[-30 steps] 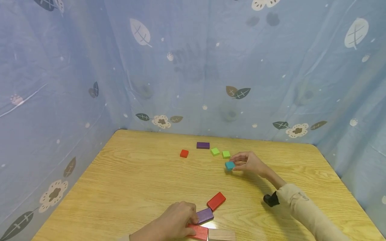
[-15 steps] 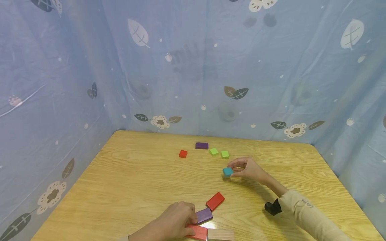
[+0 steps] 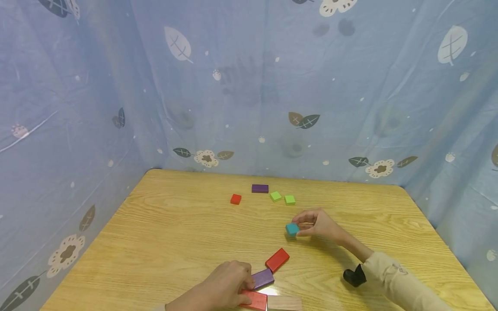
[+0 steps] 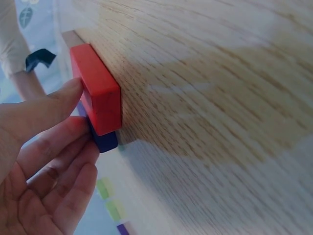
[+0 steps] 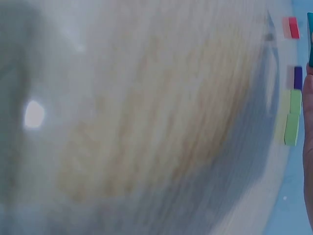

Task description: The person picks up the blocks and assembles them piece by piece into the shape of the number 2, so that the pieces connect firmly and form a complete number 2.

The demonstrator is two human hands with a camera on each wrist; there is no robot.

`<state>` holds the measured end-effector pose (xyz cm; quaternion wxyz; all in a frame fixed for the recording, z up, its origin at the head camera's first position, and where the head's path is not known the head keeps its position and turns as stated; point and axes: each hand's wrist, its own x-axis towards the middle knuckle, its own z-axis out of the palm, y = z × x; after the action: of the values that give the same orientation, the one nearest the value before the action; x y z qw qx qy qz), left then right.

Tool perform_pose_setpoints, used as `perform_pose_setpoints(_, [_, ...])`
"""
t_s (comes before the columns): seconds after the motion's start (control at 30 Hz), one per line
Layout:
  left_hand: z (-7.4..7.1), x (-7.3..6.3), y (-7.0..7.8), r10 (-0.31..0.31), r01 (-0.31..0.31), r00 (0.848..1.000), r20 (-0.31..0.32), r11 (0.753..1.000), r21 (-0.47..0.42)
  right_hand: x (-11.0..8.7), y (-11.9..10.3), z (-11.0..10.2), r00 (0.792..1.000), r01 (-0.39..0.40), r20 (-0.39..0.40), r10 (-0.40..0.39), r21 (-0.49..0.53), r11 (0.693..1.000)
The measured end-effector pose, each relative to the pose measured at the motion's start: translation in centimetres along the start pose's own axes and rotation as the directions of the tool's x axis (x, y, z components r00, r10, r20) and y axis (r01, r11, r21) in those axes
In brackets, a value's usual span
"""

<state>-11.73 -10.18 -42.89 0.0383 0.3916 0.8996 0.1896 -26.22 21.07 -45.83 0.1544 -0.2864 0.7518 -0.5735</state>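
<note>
In the head view my right hand (image 3: 320, 225) pinches a small turquoise block (image 3: 292, 229) between thumb and fingers, over the middle right of the table. That block's edge (image 5: 311, 39) barely shows at the border of the right wrist view. My left hand (image 3: 225, 283) is at the front, its thumb on a red rectangular block (image 4: 98, 88) and its fingers against a purple block (image 4: 105, 141) beside it. Touching or close to these lie a second red block (image 3: 278, 260), slanted beyond the purple one, and a plain wooden block (image 3: 285, 303) at the right.
Farther back on the wooden table (image 3: 175, 229) lie a small red block (image 3: 235, 199), a dark purple block (image 3: 260, 188) and two lime-green blocks, one left (image 3: 276, 196) and one right (image 3: 289, 200). A blue patterned curtain (image 3: 241, 86) hangs behind and at the sides.
My right hand has brought the turquoise block nearer to me and slightly left, away from the green blocks. The left hand and the front blocks have stayed put.
</note>
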Motion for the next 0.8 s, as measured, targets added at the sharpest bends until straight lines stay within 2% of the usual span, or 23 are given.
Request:
perform_pose_setpoints(0.17, [-0.1,0.1,0.0,-0.012,0.012,1.000,0.012,1.000,0.004,-0.5,-0.4,0.9,1.000,0.024,0.006,-0.024,-0.009,1.000])
perform_pose_setpoints(0.37, [-0.1,0.1,0.0,-0.019,0.019,1.000,0.022,1.000,-0.013,-0.9,-1.1,2.4,0.999,0.041,-0.025,-0.041,0.017,0.999])
perform_pose_setpoints(0.57, [0.0,0.1,0.0,-0.015,0.015,1.000,0.022,1.000,-0.008,-1.5,-1.7,3.6,0.994,0.007,-0.110,-0.003,0.036,0.999])
perform_pose_setpoints(0.8, [-0.1,0.0,0.0,-0.021,0.021,1.000,0.020,1.000,-0.011,-2.2,-2.1,4.6,0.971,-0.016,-0.238,0.018,0.009,1.000])
